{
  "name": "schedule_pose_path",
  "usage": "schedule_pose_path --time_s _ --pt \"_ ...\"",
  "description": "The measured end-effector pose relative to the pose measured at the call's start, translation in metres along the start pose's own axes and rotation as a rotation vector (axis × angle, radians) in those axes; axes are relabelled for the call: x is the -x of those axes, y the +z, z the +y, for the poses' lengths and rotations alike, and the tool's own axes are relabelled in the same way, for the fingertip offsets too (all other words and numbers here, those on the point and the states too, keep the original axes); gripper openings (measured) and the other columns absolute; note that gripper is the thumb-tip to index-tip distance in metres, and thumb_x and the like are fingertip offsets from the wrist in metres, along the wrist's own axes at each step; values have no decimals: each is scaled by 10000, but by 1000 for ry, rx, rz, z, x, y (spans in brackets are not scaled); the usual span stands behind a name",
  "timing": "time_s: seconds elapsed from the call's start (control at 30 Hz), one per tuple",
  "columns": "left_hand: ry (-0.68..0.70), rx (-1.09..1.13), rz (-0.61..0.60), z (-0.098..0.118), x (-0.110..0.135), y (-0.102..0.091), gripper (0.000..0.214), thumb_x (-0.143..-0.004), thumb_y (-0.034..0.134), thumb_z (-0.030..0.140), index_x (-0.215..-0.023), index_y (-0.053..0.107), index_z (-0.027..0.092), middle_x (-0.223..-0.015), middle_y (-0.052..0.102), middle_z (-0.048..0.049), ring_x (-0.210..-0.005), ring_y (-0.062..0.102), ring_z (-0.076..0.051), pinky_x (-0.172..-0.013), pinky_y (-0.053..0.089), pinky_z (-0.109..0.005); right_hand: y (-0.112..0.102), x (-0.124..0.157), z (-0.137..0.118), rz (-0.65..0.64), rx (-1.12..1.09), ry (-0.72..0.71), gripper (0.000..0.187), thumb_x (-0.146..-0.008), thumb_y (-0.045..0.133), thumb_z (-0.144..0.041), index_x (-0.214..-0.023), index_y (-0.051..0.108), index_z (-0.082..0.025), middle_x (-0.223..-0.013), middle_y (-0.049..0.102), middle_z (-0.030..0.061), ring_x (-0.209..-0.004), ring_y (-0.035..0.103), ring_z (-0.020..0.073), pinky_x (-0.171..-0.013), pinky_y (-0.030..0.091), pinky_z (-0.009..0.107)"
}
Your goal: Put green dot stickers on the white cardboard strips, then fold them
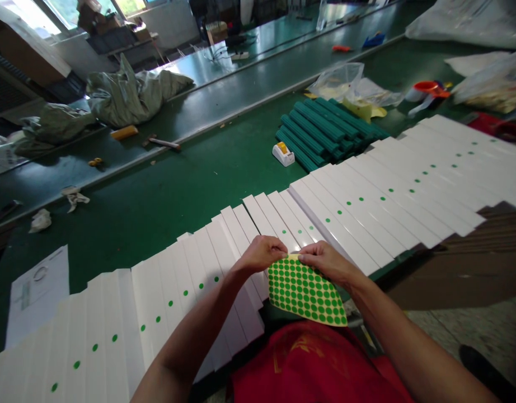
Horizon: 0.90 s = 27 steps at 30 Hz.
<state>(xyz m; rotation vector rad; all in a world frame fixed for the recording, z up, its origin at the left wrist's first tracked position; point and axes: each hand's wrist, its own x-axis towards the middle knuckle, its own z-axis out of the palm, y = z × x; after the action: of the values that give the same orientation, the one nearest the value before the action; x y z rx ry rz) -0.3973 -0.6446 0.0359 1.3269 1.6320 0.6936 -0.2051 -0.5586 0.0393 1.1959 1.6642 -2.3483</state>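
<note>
Between my hands hangs a yellow sheet of round green stickers (306,291), tilted in front of my body. My left hand (264,253) pinches its top edge near the left corner, and my right hand (325,260) grips the same edge a little to the right. Whether a loose sticker is between the fingertips, I cannot tell. Just beyond the hands lies a long row of flat white boxes (350,224), side by side and partly overlapping. Many of them bear one green dot (327,220); a few left of the sheet show none.
Behind the row are a stack of green ribbed tubes (329,131) and a white tape dispenser (284,154). A hammer (163,143) lies farther back. At left rests a printed paper (37,296); plastic bags (472,25) and an orange tape roll (426,88) are at right.
</note>
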Motion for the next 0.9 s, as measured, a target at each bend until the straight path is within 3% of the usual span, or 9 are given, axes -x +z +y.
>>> schedule_pose_path --time_s 0.23,0.33,0.47,0.63,0.73,0.83,0.9 --pt "52 -64 53 -6 -2 0 168 -753 564 147 -759 729 177 -756 703 1 -717 621 -120 -652 439 -206 4 -11 8 28 -42 20 204 -681 654 -318 -612 663 -126 -473 545 -20 -402 410 70 -406 240 206" --pt "-12 -44 186 -23 -13 0 105 -761 607 168 -752 711 173 -799 693 -6 -738 619 -117 -668 459 -207 4 -15 11 17 -38 21 200 -680 653 -312 -628 676 -119 -500 579 -4 -422 447 79 -421 283 206" --pt "-121 -187 400 -44 -33 0 75 -750 653 164 -697 706 170 -867 658 -34 -820 600 -143 -750 468 -253 3 -17 11 -8 -25 22 198 -679 650 -313 -613 659 -126 -490 564 -13 -408 428 74 -406 268 207" --pt "-193 -287 471 -53 -44 5 153 -793 604 151 -684 711 170 -880 615 -64 -881 567 -192 -785 451 -309 1 -16 10 -19 -16 34 234 -683 658 -344 -632 666 -116 -479 551 -16 -396 406 68 -400 247 202" --pt "-190 -323 491 -52 -44 7 106 -804 619 167 -831 719 189 -959 597 -66 -912 557 -195 -796 444 -307 -2 -17 11 -27 -22 21 238 -700 655 -346 -645 671 -115 -494 566 -10 -409 425 73 -413 263 205" --pt "-190 -357 534 -47 -40 5 278 -791 663 204 -1068 662 191 -1045 575 -79 -915 558 -197 -805 441 -313 -4 -18 12 -36 -23 10 229 -726 643 -344 -660 674 -127 -529 590 -3 -442 462 88 -436 300 215" --pt "-186 -351 497 -43 -34 2 194 -826 623 244 -998 673 170 -990 586 -77 -899 560 -198 -807 433 -316 -5 -18 13 -34 -7 5 228 -735 639 -346 -680 682 -129 -534 590 -5 -450 468 93 -441 306 218"
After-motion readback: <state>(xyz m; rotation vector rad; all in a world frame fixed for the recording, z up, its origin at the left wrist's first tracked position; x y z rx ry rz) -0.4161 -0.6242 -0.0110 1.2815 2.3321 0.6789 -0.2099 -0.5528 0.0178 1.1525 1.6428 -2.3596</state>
